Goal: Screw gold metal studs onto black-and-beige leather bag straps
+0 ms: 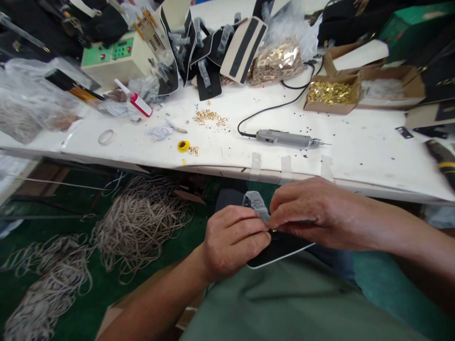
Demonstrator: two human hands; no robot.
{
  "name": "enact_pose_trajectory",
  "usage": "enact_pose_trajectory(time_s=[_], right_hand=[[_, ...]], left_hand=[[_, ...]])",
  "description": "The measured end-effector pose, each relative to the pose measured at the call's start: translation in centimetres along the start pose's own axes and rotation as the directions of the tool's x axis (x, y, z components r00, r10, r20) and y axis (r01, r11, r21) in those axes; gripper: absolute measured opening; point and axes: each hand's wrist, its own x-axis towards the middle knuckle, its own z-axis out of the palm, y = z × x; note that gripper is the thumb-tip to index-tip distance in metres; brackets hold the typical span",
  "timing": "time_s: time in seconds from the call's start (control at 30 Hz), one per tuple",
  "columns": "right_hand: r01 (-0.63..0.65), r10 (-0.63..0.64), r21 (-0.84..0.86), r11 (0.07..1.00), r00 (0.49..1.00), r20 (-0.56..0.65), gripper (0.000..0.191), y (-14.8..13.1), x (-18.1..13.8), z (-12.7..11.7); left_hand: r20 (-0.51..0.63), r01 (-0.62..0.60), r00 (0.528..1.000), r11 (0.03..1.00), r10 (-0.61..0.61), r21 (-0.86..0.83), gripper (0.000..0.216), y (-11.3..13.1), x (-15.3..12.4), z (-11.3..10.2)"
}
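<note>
A black panel with a white edge (280, 251) lies over my lap, tilted, below the table's front edge. A strap wrapped in clear plastic (256, 202) stands up from it. My left hand (236, 239) is closed on the panel's left part, with its thumb and fingers near the strap's base. From the right, my right hand (309, 210) pinches at the same spot, where a tiny gold-coloured metal piece (273, 230) shows between the hands. Its shape is mostly hidden by the fingers.
On the white table (227, 142) lie a grey electric screwdriver (284, 138), loose gold fittings (209, 117), a yellow tape roll (183, 146) and a red-labelled bottle (141, 104). Behind are stacked panels (243, 49) and a box of gold parts (330, 94). Cord heaps (138, 222) cover the floor left.
</note>
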Motion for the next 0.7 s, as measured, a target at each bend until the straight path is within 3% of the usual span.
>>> enact_pose_trajectory(time_s=[0.3, 0.5, 0.7], right_hand=[[-0.157, 0.158, 0.052, 0.986, 0.987, -0.005, 0.007, 0.20, 0.18, 0.09], [-0.183, 0.189, 0.283, 0.942, 0.982, 0.008, 0.011, 0.55, -0.04, 0.81], [-0.168, 0.174, 0.268, 0.949, 0.985, 0.002, 0.017, 0.86, -0.37, 0.13]], left_hand=[[-0.025, -0.001, 1.000, 1.000, 0.001, -0.017, 0.006, -0.11, 0.04, 0.25], [-0.034, 0.013, 0.999, 0.999, -0.014, -0.030, 0.006, -0.10, 0.08, 0.23], [-0.017, -0.030, 0.999, 0.999, 0.030, -0.017, 0.007, -0.20, 0.48, -0.03]])
